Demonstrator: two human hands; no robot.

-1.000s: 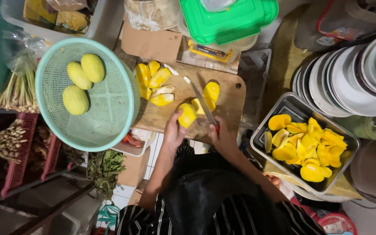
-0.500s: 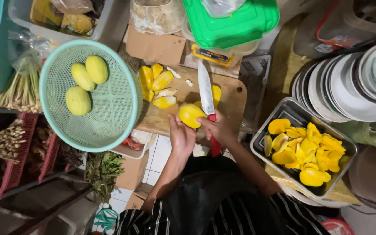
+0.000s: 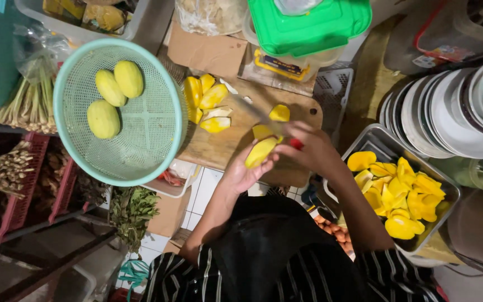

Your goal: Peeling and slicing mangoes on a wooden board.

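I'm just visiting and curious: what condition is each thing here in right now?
Mango piece: peeled, held in the left hand.
Knife: gripped by the right hand, blade blurred.
Cutting board: carrying cut slices.
Green basket: holding three whole mangoes.
Metal tray: filled with yellow slices.
Green-lidded container: closed.
Plates: stacked.

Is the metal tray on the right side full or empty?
Partly full. The metal tray holds a heap of yellow mango pieces, but bare metal shows along its near-left edge.
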